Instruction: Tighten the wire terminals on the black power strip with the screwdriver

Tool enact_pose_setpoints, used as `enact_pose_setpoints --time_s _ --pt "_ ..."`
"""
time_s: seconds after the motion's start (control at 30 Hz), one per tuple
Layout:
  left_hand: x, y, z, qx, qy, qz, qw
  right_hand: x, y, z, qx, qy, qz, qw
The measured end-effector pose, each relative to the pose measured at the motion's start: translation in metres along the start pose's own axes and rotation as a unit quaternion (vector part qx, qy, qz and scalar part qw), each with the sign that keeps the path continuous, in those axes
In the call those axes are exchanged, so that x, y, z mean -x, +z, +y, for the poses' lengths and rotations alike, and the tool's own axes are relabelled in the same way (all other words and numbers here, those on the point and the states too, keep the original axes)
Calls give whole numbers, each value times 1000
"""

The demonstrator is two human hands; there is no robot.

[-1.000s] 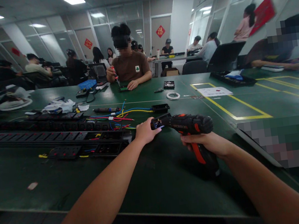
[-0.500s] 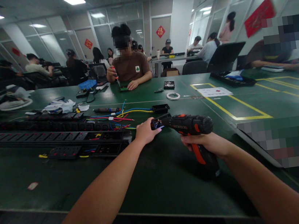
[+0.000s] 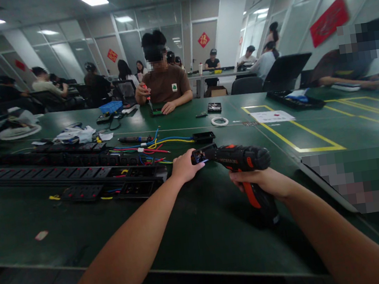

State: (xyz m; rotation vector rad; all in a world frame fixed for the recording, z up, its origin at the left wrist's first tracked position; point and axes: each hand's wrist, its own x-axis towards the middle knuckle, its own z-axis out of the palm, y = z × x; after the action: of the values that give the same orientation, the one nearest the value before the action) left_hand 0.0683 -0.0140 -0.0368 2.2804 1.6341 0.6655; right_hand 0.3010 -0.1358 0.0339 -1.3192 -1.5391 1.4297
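Note:
My right hand (image 3: 266, 180) is wrapped round the grip of a black and orange cordless drill (image 3: 243, 157), a finger near its trigger. The drill points left, its nose at a small black housing (image 3: 199, 156) with parts inside. My left hand (image 3: 186, 165) grips that housing from the left. Whether the drill's tip touches a screw is too small to tell. Beside my left hand lie long black power strips (image 3: 88, 170) with rows of sockets. A black rectangular box (image 3: 204, 137) with blue, yellow and red wires (image 3: 161, 142) sits just beyond the housing.
Across the green table (image 3: 194, 234) a person in a brown shirt (image 3: 164, 84) works with a red-handled screwdriver (image 3: 148, 96). A white tape roll (image 3: 219, 121), a paper sheet (image 3: 272, 116) and a blue basket (image 3: 111, 107) lie around. A black tray (image 3: 295, 100) stands at right.
My hands, the drill and the housing look unchanged. In the background, a standing person at the right has shifted left.

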Motion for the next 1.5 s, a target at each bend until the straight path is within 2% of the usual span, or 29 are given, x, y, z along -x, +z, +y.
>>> enact_pose_setpoints --time_s 0.33,0.57,1.5 --pt "1 -2 1 3 8 5 1000 2 4 -4 -37 15 8 999" --pt "1 -2 3 -8 -8 -3 1000 2 3 -3 -27 17 10 999" --pt "1 -1 3 -10 -1 3 1000 2 4 -4 -34 19 9 999"
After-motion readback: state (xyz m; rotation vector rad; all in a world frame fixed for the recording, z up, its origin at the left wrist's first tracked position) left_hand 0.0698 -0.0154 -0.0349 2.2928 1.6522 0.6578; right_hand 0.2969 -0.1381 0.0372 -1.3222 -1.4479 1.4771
